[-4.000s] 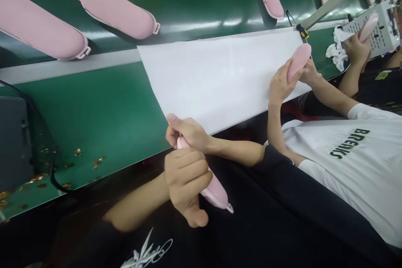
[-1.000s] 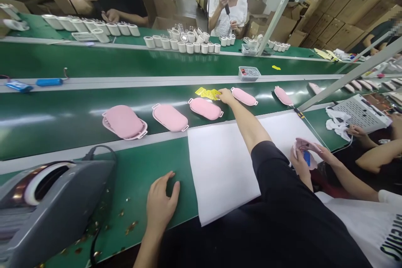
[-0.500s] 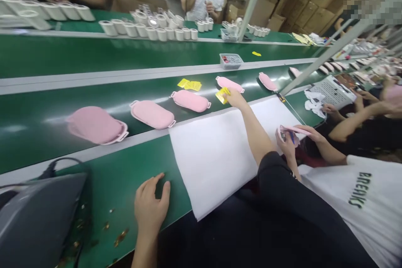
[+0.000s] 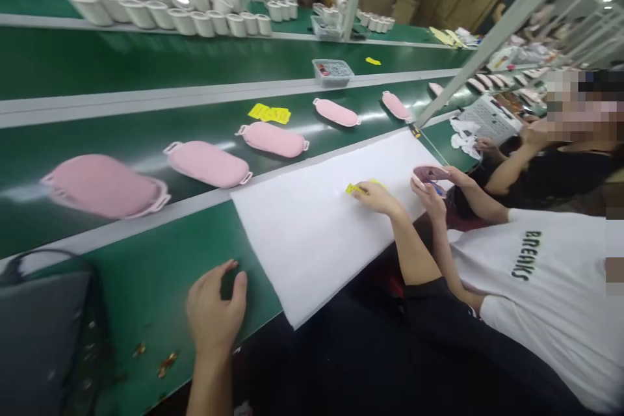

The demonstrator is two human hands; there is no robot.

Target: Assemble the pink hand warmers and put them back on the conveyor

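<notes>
My right hand is over the white sheet, its fingers closed on a yellow printed slip. A bit of yellow also shows behind the hand. My left hand rests at the green table's near edge with thumb and fingers apart, holding nothing. Along the belt lie pink oval cases with a loop at the ends: a large blurred case, a case to its right, and a third case. More yellow slips lie behind that third case.
A dark grey bag-like thing stands at left, beside small brassy bits. To my right, a co-worker's hands hold an opened pink case. A clear plastic box sits beyond the belt, with white cup-like parts farther back.
My right hand has drawn back from the belt to the white sheet, bringing the yellow slip along. My left hand keeps its pose. The view has shifted right.
</notes>
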